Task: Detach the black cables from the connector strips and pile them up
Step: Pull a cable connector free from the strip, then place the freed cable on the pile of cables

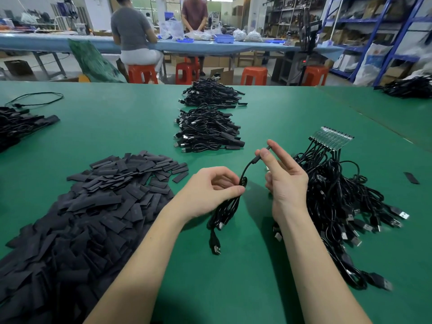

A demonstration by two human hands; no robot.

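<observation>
A coiled black cable (224, 211) hangs over the green table (117, 127) between my hands. My left hand (210, 190) pinches its coil between thumb and fingers. My right hand (284, 176) holds the cable's small plug end at the fingertips, raised above the coil. The cable's USB plug dangles low near the table. To the right lies a bundle of black cables (339, 199) whose ends are still plugged into a clear connector strip (332, 139). Two piles of detached cables lie farther back, a near pile (207, 132) and a far pile (211, 93).
A big heap of flat black sleeves (88, 206) covers the left side. More cable heaps lie at the far left (16, 127) and far right (411, 87). Two people work at a blue bench (70, 42) behind, with red stools (253, 76) and shelving (364, 31).
</observation>
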